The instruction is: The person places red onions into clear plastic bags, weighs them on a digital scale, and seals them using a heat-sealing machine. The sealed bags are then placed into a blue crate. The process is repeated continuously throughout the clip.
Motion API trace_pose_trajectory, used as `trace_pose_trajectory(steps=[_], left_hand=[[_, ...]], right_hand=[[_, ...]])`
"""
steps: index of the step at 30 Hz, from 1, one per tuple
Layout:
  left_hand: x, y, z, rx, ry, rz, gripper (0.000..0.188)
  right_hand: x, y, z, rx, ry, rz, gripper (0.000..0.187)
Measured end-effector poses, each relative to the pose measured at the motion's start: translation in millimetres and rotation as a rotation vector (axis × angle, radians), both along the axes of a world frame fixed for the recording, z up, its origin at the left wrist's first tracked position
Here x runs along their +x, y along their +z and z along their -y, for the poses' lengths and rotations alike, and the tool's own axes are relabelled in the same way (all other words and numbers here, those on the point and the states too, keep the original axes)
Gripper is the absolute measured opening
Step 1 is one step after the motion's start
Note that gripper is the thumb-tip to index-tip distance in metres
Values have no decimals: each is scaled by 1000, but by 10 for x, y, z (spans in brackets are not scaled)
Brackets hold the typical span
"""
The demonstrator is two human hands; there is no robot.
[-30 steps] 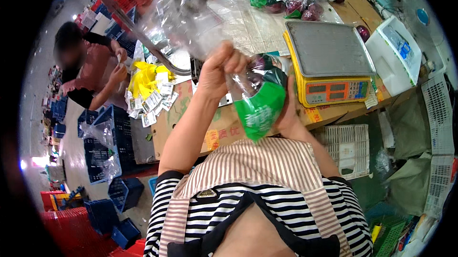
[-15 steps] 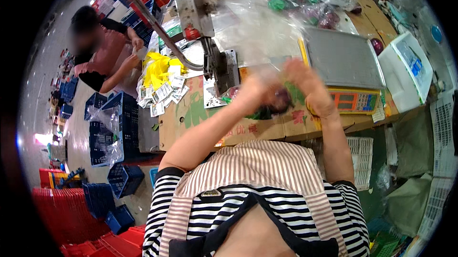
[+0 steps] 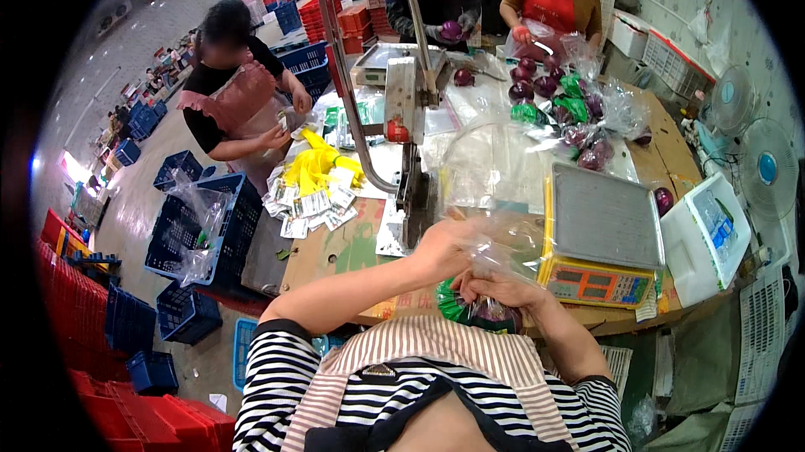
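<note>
**Evidently loaded, not visibly fastened: green-printed clear plastic bag (image 3: 454, 303) of dark purple, rounded produce (image 3: 496, 313)**

On the left, the brown cardboard tabletop (image 3: 312, 274) gives that side some room, as far as the upright grey metal device with a black-knobbed lever (image 3: 401, 104). The left hand (image 3: 451, 246) meets the bag's film; blur hides whether it grips. The bag is at the tabletop's front edge, filled and gathered at the neck; closing seems not yet done. The right hand (image 3: 503, 287) is bunched around that neck. Just beyond, the yellow-bodied scale with a flat grey pan (image 3: 599, 217) limits sideways movement.
</note>
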State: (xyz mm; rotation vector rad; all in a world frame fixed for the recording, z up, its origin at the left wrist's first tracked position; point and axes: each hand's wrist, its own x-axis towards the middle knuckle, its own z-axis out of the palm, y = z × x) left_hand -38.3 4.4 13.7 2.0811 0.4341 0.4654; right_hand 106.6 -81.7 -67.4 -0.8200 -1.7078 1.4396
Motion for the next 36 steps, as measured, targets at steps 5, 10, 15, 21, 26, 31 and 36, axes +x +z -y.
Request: trace_pose_trajectory(steps=[5,10,15,21,26,31,36], left_hand=[[-286,-105,52,-1052,-55,-144,27],[-403,-348,367,57,-158,296,55],[-344,159,254,764,-464,424,39],[-337,-117,-99,1084,-418,-207,35],[-502,-63,-27,-357,-351,-382,30],[-161,-227,39,-1050,70,150,60],[-239,-150,-29,637,-496,-314,71]], right_hand=[[88,65,-44,-167,-60,209,23],[124,-388,-132,-330,-221,-121,28],[38,-396,-191,-261,-324,-87,29],[-39,-73,-245,-407,63,119,22],[-242,-63,-212,110,172,382,26],[-131,-295,-174,-296,-97,78,31],[-149,-104,21,-127,-205,-49,28]])
